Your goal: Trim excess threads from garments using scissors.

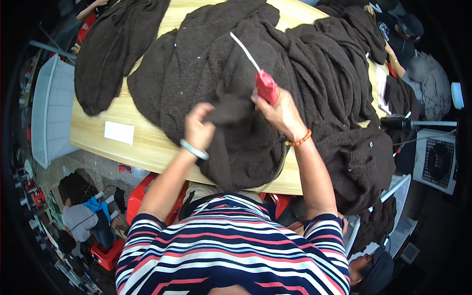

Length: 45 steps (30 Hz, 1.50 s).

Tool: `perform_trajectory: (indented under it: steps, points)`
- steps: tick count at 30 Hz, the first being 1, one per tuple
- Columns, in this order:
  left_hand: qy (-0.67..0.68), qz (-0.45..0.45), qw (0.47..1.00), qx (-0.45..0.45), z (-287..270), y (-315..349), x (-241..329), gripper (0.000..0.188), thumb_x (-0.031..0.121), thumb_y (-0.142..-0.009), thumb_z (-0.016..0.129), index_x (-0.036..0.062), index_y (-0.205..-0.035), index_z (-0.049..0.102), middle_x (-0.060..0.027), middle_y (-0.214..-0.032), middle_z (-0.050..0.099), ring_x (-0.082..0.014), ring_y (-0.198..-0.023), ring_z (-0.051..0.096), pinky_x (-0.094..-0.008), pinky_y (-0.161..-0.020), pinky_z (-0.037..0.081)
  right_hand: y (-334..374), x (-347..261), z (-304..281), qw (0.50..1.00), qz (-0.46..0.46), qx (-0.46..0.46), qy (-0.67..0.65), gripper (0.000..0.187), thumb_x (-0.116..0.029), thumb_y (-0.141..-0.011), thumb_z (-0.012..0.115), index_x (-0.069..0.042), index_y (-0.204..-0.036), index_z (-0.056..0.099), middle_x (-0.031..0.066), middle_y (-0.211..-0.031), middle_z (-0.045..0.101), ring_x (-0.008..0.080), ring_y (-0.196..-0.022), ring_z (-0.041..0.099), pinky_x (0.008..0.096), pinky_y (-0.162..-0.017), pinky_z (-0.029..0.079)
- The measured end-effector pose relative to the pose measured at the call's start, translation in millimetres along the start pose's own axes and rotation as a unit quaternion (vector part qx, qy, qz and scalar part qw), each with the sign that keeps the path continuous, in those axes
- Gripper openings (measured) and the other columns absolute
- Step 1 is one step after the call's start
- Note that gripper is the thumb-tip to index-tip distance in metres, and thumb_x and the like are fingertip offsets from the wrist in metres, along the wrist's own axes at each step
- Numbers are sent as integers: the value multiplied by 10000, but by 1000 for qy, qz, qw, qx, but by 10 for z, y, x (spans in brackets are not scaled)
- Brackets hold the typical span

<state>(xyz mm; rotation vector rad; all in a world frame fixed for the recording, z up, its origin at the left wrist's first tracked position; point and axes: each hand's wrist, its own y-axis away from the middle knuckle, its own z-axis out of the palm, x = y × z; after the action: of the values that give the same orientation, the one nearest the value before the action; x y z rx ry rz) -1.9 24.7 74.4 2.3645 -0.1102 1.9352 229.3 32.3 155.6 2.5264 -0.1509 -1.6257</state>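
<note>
A large dark brown knitted garment [196, 69] lies in loose folds across the table in front of me. My left hand [199, 129], slightly blurred, has its fingers curled on a raised fold of the knit. In my right hand [281, 110] is a slim tool [267, 87] with a red wrapped handle and a long, thin, pale shaft pointing away to the upper left. The shaft passes above the knit; I cannot tell whether its tip touches it. Part of the garment hangs over the near table edge towards my lap.
More brown knitwear [110, 54] lies at the far left, and a heap [359, 167] spills off the right side. A white card [119, 132] rests on the wooden table [93, 125]. A pale bin [46, 113] stands left. People sit around, including one at the far right.
</note>
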Motion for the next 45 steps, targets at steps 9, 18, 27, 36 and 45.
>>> perform_trajectory:
  steps: [9,18,27,36,45]
  points:
    - [-140,54,949,278,-1812,-889,-304,415,114,-842,704,5,-1214,555,-105,-1119,615,-205,-1005,582,-319,-864,479,384,435,-388,990,3,111,89,192,-200,-891,653,-16,-944,636,25,-680,615,106,-640,581,283,-622,472]
    - [-411,275,834,-246,0,884,137,917,336,-594,850,114,-1385,443,-205,-1288,465,-361,-1166,463,-477,-973,365,1123,786,-212,967,142,82,193,234,-266,-873,647,-49,-931,583,238,-848,636,452,-871,606,495,-727,483]
    - [163,-195,933,-254,-163,331,-98,144,73,-863,657,18,-989,614,-47,-843,630,-114,-836,593,-273,-778,488,1468,617,-263,964,141,78,213,215,-237,-872,647,-47,-920,559,227,-799,626,450,-831,610,492,-697,482]
    - [-139,131,956,221,-1324,-804,603,380,124,-899,650,16,-1249,547,-97,-1181,603,-165,-1066,570,-301,-906,465,1150,483,-135,967,94,110,211,220,-258,-872,645,-62,-931,566,232,-806,633,446,-838,618,499,-694,486]
    - [-488,131,863,22,-1596,73,-177,1099,106,-565,858,140,-1490,264,-240,-1493,223,-468,-1330,312,-485,-1072,321,495,67,329,977,75,61,192,299,-310,-838,706,-47,-927,595,212,-782,641,420,-786,634,442,-696,500]
